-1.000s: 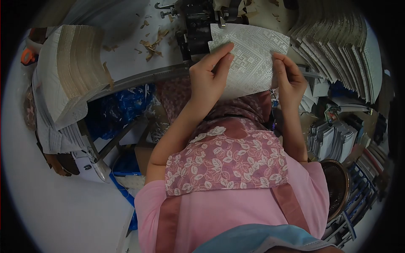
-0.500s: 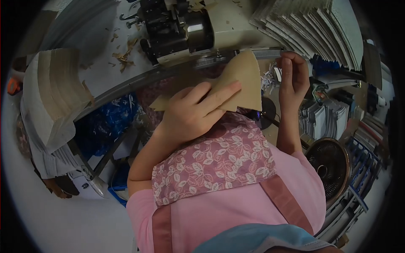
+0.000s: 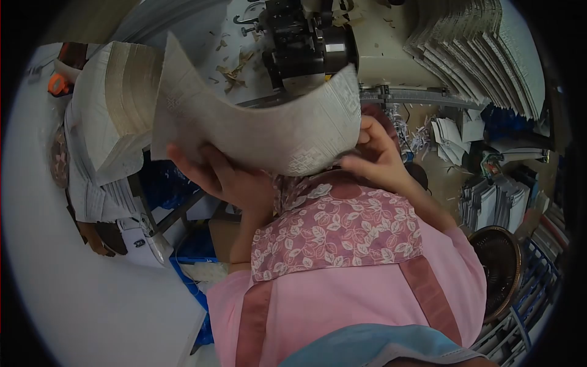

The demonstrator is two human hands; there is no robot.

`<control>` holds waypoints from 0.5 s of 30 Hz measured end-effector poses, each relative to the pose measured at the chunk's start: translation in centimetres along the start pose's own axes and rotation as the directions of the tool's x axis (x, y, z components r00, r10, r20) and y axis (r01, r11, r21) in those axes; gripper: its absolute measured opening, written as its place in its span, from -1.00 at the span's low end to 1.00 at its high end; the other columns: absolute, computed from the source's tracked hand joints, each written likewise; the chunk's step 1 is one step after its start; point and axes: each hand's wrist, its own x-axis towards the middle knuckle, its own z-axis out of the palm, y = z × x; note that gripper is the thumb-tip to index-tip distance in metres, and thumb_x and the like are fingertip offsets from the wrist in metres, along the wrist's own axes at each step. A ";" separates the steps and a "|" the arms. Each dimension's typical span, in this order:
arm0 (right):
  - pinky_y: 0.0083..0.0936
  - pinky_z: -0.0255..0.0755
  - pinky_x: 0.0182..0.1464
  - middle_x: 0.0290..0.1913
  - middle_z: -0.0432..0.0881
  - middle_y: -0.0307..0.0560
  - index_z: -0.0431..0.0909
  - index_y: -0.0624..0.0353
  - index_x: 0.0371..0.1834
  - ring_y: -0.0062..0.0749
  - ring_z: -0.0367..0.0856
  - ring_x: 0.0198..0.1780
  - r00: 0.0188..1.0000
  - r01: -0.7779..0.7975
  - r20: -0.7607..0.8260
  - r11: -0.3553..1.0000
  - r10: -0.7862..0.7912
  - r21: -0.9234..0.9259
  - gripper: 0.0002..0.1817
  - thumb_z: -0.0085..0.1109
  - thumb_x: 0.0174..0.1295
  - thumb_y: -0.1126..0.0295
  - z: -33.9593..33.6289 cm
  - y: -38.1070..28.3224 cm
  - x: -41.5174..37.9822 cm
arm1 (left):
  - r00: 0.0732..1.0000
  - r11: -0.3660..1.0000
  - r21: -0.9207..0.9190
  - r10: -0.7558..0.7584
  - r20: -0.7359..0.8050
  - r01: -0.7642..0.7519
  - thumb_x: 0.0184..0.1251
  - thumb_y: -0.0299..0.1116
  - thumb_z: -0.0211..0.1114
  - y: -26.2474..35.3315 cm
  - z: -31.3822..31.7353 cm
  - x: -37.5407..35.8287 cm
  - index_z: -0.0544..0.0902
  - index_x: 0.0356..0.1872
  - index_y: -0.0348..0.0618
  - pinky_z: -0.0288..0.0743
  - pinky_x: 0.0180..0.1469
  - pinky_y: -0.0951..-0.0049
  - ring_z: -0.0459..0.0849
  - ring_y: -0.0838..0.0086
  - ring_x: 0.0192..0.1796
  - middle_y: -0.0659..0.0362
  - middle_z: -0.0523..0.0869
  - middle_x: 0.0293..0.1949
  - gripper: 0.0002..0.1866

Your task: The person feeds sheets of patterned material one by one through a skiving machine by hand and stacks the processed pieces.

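A curved, pale grey sheet with an embossed pattern is held up in front of my body. My left hand supports its lower left part from beneath, fingers closed on the sheet. At its right end my right hand has fingers bent by the edge, thumb apart from them; whether it grips the edge is hard to make out. Beyond the sheet is a dark machine with a metal cylinder, and brown scraps lie on the worktable beside it.
A stack of curved sheets stands at the left, with an orange object behind it. More stacked sheets are at the upper right. A round fan and a blue rack are at the lower right.
The sheet has turned from its tan face to its patterned grey face and spread out. My left hand has moved left and under it; my right hand has come down to its right edge. The view has shifted left.
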 end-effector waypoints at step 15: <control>-0.62 0.44 0.00 -0.07 0.64 -0.08 0.20 0.27 0.36 -0.55 0.58 -0.08 0.985 0.171 -0.026 0.982 -0.169 0.080 -0.37 0.24 0.23 0.54 -2.1 -6.4 6.1 | 0.693 0.719 -0.401 -0.154 0.705 0.568 0.13 -0.54 0.43 -2.1 1.2 2.2 0.39 0.15 -0.22 0.48 0.03 0.51 0.60 0.52 -0.02 0.17 0.64 -0.09 -0.45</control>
